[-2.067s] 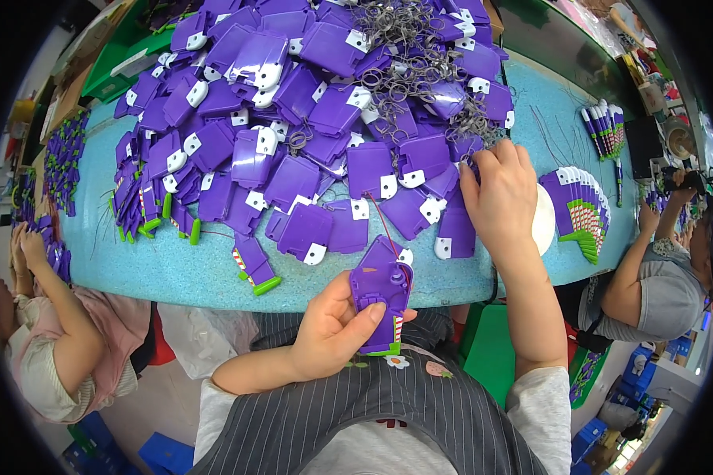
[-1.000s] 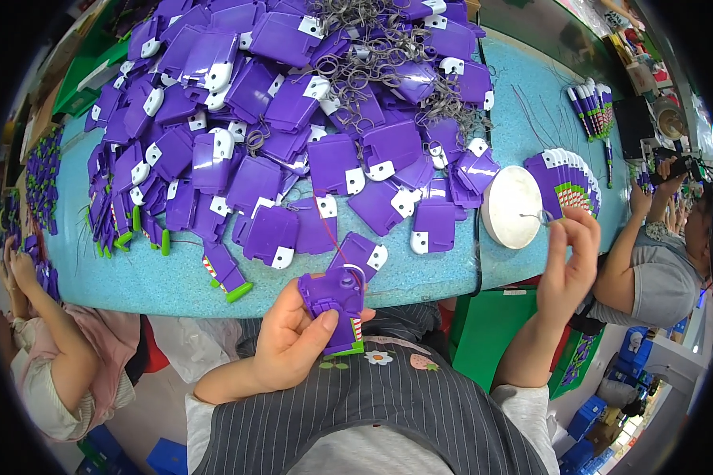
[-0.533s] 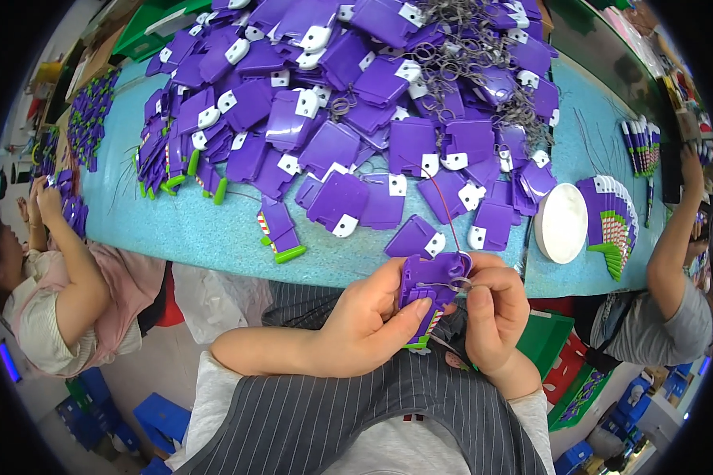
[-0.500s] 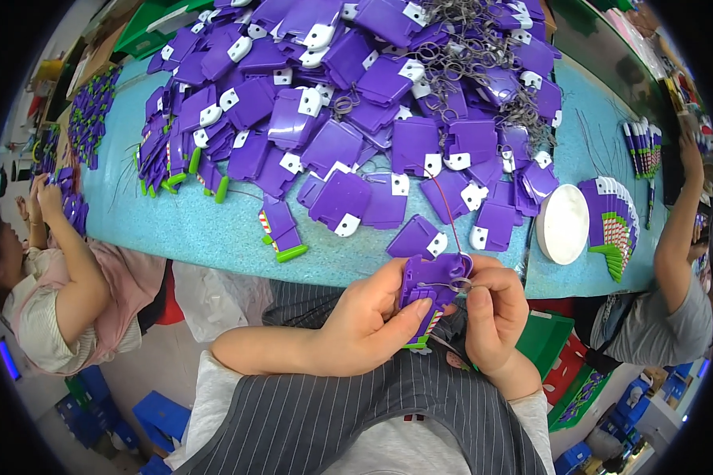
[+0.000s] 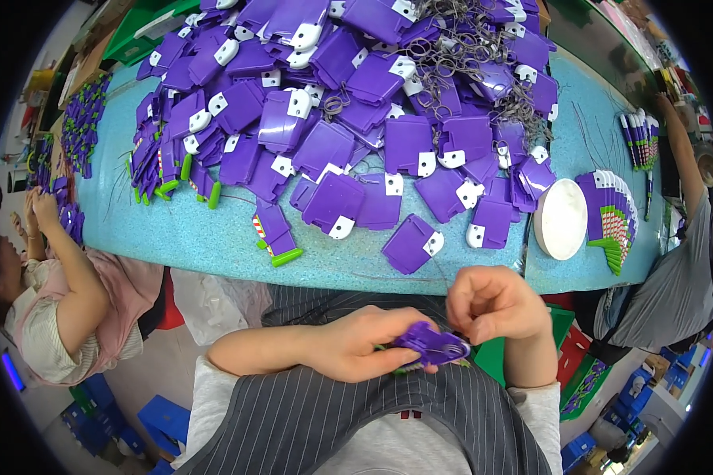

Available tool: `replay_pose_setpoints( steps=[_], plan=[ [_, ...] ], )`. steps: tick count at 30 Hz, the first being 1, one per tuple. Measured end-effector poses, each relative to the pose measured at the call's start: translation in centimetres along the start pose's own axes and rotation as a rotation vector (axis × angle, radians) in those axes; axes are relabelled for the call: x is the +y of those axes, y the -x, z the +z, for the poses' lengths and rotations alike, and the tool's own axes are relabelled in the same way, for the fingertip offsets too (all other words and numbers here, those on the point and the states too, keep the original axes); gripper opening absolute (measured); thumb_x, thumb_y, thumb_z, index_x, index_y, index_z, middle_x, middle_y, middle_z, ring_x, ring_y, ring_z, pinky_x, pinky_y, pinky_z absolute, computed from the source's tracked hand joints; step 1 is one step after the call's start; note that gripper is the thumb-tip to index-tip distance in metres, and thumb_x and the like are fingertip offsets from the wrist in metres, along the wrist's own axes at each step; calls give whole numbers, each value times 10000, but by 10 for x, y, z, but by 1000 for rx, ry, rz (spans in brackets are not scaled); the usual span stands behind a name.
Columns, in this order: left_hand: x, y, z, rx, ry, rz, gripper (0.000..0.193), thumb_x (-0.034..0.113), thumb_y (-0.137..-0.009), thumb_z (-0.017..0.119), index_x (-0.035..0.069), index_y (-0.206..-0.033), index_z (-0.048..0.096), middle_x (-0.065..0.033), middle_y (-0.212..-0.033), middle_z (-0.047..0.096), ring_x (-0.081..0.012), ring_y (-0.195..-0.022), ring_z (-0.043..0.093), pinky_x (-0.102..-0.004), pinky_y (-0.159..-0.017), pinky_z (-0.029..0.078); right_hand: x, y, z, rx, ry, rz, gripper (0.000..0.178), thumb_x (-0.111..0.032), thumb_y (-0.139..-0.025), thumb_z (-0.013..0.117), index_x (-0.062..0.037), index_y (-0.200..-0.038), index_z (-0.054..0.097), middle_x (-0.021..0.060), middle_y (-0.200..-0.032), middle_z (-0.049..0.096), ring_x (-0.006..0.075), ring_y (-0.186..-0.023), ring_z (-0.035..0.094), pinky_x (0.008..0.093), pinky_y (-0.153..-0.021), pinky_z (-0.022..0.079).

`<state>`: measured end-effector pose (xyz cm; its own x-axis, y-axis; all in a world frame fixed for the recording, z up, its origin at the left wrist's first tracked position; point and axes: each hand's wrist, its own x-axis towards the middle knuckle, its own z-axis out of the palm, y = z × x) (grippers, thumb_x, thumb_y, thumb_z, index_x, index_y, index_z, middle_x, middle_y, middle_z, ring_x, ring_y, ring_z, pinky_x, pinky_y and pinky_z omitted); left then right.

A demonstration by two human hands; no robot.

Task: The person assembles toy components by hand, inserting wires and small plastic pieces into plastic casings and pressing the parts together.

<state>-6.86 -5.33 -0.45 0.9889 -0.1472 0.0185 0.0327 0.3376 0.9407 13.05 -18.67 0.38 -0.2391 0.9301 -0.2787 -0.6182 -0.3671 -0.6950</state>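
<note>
My left hand [image 5: 355,342] is closed around a purple plastic part [image 5: 429,340], low over my striped apron. The part is tilted nearly edge-on, and a coiled metal loop shows at its right end. Just above and right of it is my right hand [image 5: 499,305], raised off the part with thumb and fingers pinched. A faint thin line runs near those fingertips; what they hold is too fine to make out. On the table ahead lie a loose purple panel with a white corner [image 5: 412,244] and a purple piece with a green end [image 5: 276,231].
A large heap of purple panels [image 5: 325,150] covers the blue table [image 5: 333,275], with tangled metal springs [image 5: 451,59] on it. To the right are a white bowl [image 5: 561,222] and fanned pieces [image 5: 606,218]. Other people sit at left [image 5: 63,293] and right [image 5: 665,269].
The left hand has brought the purple part lower and turned it edge-on. My right hand has let go of the metal ring and lifted away. The red line above the part is no longer visible.
</note>
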Motion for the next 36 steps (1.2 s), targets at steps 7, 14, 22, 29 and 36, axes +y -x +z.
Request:
replay_pose_setpoints(
  steps=[7,14,22,29,36],
  plan=[
    [-6,20,18,435,625,-104,413,-10,-930,431,5,-1326,318,-182,-1228,518,-244,-1087,573,-369,-943,457,24,-48,28,818,1647,-319,415,-219,-684,758,-1,-973,555,132,-946,512,287,-822,562,374,-628,474],
    [-13,12,22,520,535,-228,474,-99,-865,434,-3,-1317,327,-131,-1178,541,-205,-1078,573,-329,-924,463,18,8,28,634,422,-287,184,19,-836,600,20,-998,512,93,-925,552,57,-607,527,170,-508,422],
    [-13,5,17,391,336,-330,482,-95,-852,454,-18,-1306,310,-140,-1215,503,-185,-1134,527,-332,-973,434,38,-16,24,459,418,-234,263,55,-815,613,31,-1074,568,168,-1176,489,53,-559,563,172,-472,447],
    [-6,5,16,400,149,-375,341,39,-935,458,-40,-1256,376,-139,-1118,575,-163,-1028,586,-279,-851,484,37,-14,35,553,633,-303,320,42,-802,643,30,-1099,524,152,-1172,489,51,-568,561,175,-474,448],
    [-8,5,23,508,-210,-100,199,154,-956,468,-25,-1041,451,-128,-785,621,-212,-659,632,-310,-562,470,46,-14,34,487,-118,-230,373,-30,-806,677,-5,-1102,451,76,-956,552,82,-721,559,211,-610,500]
  ],
)
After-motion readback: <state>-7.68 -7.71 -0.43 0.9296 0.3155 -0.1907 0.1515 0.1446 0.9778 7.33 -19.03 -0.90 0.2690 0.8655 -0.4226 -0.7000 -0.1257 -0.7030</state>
